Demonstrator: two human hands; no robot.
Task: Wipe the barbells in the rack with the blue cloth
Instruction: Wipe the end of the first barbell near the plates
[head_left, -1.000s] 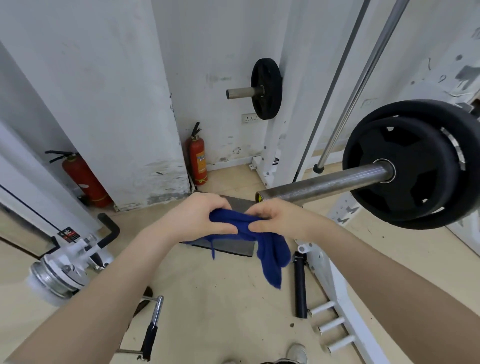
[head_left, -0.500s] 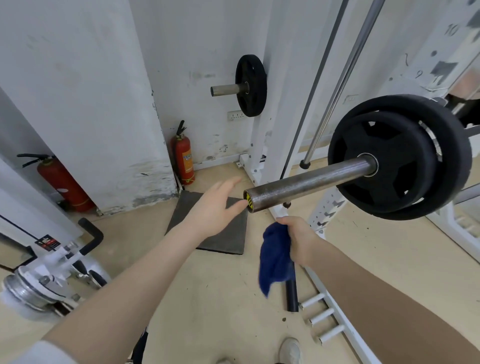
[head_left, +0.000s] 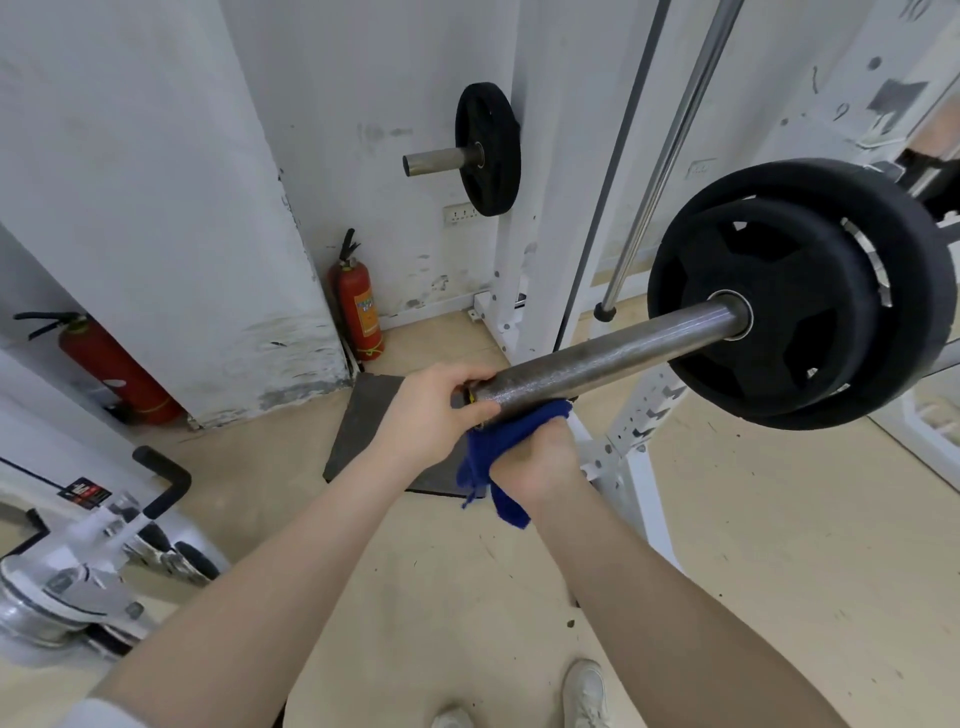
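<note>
Head view: the left hand (head_left: 434, 415) curls over the near end of the bar (head_left: 613, 353), fingers wrapped across the top of the sleeve tip; the end face of the bar is hidden behind the hand, with only a sliver of yellow showing at the fingers. The right hand (head_left: 535, 457) sits under the bar just beside the left, gripping the cloth (head_left: 506, 441) and pressing it up against the underside of the sleeve. Its fingers are hidden behind cloth and bar, so how far they wrap round the steel cannot be told. A loose tail of cloth hangs down past the wrist.

The bar runs up and right to two black plates (head_left: 800, 296) stacked on the sleeve; the bar's far side is cut off behind them and by the frame edge. The white rack (head_left: 639, 431) upright stands below the bar, partly covered by the right forearm. A second bar with a small plate (head_left: 487, 148) sticks out near the wall. Two extinguishers (head_left: 358, 306) stand by the wall; the left one is half hidden behind a panel. A grey mat (head_left: 374, 410) lies on the floor under the hands. The machine at lower left is blurred. Shoe tips are cut off at the bottom edge.
</note>
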